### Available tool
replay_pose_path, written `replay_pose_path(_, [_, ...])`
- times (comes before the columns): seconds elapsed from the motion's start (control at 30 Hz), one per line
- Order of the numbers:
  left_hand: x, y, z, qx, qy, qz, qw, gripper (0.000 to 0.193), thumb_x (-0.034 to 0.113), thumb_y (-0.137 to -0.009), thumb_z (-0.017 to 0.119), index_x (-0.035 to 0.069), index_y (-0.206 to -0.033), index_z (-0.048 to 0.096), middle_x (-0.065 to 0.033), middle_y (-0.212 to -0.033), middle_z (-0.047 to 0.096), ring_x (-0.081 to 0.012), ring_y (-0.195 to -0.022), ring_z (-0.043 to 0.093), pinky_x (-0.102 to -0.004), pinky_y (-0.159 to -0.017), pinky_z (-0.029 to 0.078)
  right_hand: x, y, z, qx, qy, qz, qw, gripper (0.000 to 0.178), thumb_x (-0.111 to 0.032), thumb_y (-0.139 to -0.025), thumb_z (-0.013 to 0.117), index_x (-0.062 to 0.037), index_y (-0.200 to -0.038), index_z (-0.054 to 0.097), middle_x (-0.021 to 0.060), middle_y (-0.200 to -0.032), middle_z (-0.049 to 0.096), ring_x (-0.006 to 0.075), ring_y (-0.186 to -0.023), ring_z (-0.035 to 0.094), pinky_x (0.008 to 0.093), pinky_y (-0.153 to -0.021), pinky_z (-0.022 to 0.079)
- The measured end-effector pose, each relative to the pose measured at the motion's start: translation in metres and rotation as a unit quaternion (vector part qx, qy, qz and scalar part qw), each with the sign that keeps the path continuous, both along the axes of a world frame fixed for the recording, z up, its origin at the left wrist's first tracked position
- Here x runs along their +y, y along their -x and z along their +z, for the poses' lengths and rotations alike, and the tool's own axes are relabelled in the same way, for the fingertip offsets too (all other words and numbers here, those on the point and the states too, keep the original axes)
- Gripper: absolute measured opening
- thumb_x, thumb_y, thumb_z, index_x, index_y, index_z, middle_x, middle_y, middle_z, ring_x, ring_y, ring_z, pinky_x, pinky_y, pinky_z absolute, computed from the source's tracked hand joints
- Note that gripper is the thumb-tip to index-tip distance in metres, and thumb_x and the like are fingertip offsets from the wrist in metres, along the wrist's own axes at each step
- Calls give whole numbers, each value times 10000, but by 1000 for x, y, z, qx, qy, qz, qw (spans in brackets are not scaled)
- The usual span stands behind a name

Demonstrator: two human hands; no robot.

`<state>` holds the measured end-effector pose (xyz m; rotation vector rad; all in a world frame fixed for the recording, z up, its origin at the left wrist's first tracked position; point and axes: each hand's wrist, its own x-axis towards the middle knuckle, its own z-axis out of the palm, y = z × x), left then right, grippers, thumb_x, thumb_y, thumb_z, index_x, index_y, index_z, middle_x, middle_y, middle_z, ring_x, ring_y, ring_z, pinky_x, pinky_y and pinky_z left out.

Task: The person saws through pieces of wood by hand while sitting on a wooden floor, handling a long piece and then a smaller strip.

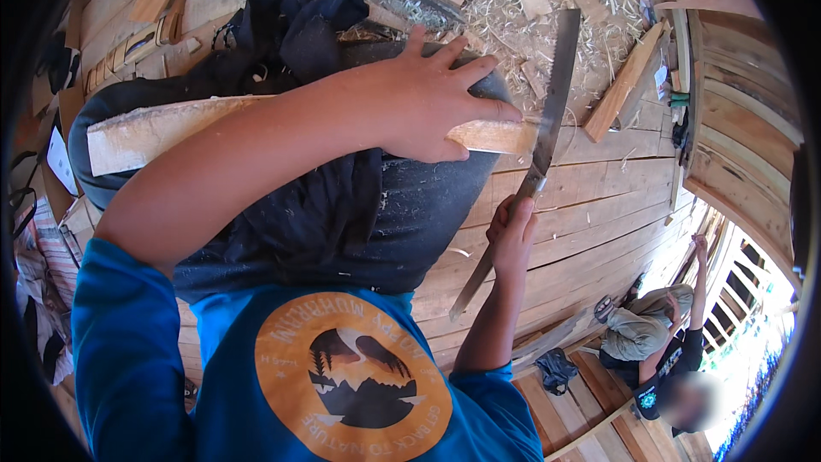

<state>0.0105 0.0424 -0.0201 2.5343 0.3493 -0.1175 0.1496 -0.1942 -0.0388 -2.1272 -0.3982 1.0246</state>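
Observation:
A pale length of wood [175,126] lies across my lap, its middle hidden beneath my left forearm. Pressing down near its right end is my left hand [440,101], fingers spread and the thumb along the wood. My right hand [513,235] is wrapped round the long handle of a handsaw [558,85]. The saw blade points away from me, its toothed edge facing the wood. Blade and wood end meet or nearly meet; whether the teeth have cut in, I cannot tell. Dark trousers [428,214] under the wood carry specks of sawdust.
Curly shavings [505,43] and offcuts litter the plank floor [581,205] ahead. A thick wooden piece [629,81] lies to the right, near a slatted wooden structure [744,94]. Dark cloth [299,30] is bunched beyond my lap. Another person [654,342] sits at the lower right.

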Motion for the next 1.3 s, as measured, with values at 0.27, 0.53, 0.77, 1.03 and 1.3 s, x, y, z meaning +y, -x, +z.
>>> replay_pose_path(0.27, [-9, 1, 1, -1, -25, 4, 1000, 654, 397, -848, 660, 402, -1430, 364, -155, -1563, 154, -460, -1418, 139, -665, -1106, 146, -95, 32, -10, -1, -18, -8, 1000, 584, -613, -968, 311, -88, -735, 411, -40, -561, 314, 54, -443, 280, 224, -413, 221])
replay_pose_path(0.53, [-3, 1, -1, -4, -19, -3, 1000, 668, 352, -849, 659, 373, -1443, 353, -172, -1555, 172, -454, -1418, 148, -637, -1122, 143, -67, 20, -16, 23, -42, -11, 999, 575, -609, -969, 327, -86, -746, 415, -46, -560, 311, 53, -438, 281, 227, -404, 224])
replay_pose_path(0.77, [-1, 1, -2, -3, -10, 1, 1000, 678, 346, -846, 661, 367, -1446, 345, -177, -1546, 201, -453, -1410, 179, -622, -1127, 149, -4, -7, -5, 41, -18, 22, 999, 559, -608, -975, 303, -107, -750, 405, -41, -566, 324, 53, -440, 286, 220, -405, 228])
replay_pose_path(1.03, [-3, 1, -3, -10, -14, 14, 1000, 677, 328, -839, 675, 353, -1437, 360, -167, -1546, 203, -423, -1422, 169, -594, -1143, 144, -14, -7, -33, 218, -129, -28, 967, 571, -619, -971, 294, -105, -729, 349, -42, -585, 296, 57, -480, 249, 226, -435, 213])
replay_pose_path(1.3, [-1, -2, 3, -3, -1, 6, 1000, 674, 319, -828, 682, 335, -1428, 375, -163, -1548, 200, -409, -1430, 156, -587, -1149, 135, -14, -9, -32, 212, -134, 7, 968, 597, -645, -959, 291, -111, -694, 332, -51, -548, 245, 65, -465, 238, 237, -426, 209])
